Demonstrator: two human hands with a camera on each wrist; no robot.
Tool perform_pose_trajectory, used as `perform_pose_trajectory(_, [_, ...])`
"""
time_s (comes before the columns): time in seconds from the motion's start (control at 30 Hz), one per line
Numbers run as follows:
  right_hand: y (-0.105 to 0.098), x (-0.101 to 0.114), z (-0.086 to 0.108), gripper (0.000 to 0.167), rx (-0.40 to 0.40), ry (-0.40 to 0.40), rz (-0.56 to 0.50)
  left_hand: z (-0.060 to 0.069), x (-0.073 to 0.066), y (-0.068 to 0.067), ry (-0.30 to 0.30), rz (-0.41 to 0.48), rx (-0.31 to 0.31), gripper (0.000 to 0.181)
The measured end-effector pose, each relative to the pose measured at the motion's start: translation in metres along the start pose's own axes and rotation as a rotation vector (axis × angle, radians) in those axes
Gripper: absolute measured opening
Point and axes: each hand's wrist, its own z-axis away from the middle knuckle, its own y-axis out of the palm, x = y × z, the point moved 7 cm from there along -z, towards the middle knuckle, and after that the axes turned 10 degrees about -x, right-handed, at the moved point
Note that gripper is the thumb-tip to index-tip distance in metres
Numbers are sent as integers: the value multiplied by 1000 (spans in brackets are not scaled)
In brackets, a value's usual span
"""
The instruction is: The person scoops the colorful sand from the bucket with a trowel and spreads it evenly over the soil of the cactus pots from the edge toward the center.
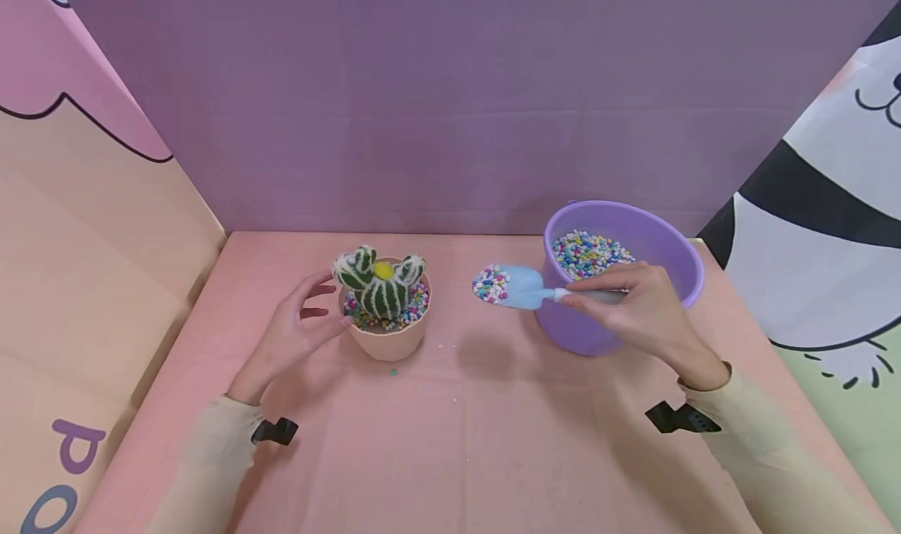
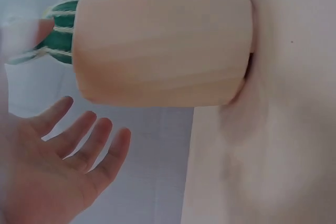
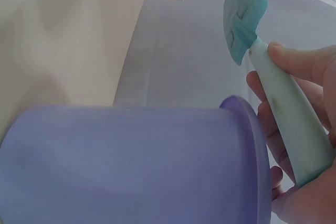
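My right hand (image 1: 644, 307) grips the handle of a light blue scoop (image 1: 522, 287), which carries small multicoloured pebbles above the table, left of a purple bucket (image 1: 577, 327). In the right wrist view, fingers and thumb wrap the scoop's handle (image 3: 289, 114) beside the bucket's rim. A cactus (image 1: 384, 293) with a yellow top stands in a peach pot (image 1: 389, 345) with pebbles around it. Beside the pot's left side is my left hand (image 1: 285, 338), its fingers spread and relaxed; the left wrist view shows the fingers apart from the pot (image 2: 163, 40).
More pebbles (image 1: 590, 254) lie inside the purple bucket. One teal pebble (image 1: 393, 372) and a few pale ones are on the pink table (image 1: 422, 456) in front of the pot. A purple wall (image 1: 450, 112) rises behind, with printed panels at both sides.
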Motion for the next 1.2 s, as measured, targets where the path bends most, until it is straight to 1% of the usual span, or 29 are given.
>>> perform_pose_trajectory(0.2, [8,6,-2,14,4,-40,-20,-1,6,10,7,2,37,77])
perform_pose_trajectory(0.3, [11,11,-4,14,5,-73,-4,-2,9,13,15,-2,48,77])
perform_pose_trajectory(0.43, [16,15,-5,13,8,-93,3,-2,8,15,49,-18,69,82])
perform_pose_trajectory(0.5, [19,16,-6,13,14,-90,-7,-3,8,17,64,-23,85,84])
perform_pose_trajectory(0.67, [30,21,-7,14,53,-108,-22,-6,9,16,86,-8,119,86])
perform_pose_trajectory(0.77, [36,24,-9,13,73,-131,-4,-8,11,15,87,-5,139,87])
perform_pose_trajectory(0.97, [45,28,-14,10,84,-169,-4,-13,16,17,74,-45,184,87])
perform_pose_trajectory(1.07, [50,30,-15,10,97,-173,-13,-14,16,17,73,-52,197,88])
perform_pose_trajectory(1.2, [57,33,-17,11,133,-161,-22,-16,14,19,98,-47,211,90])
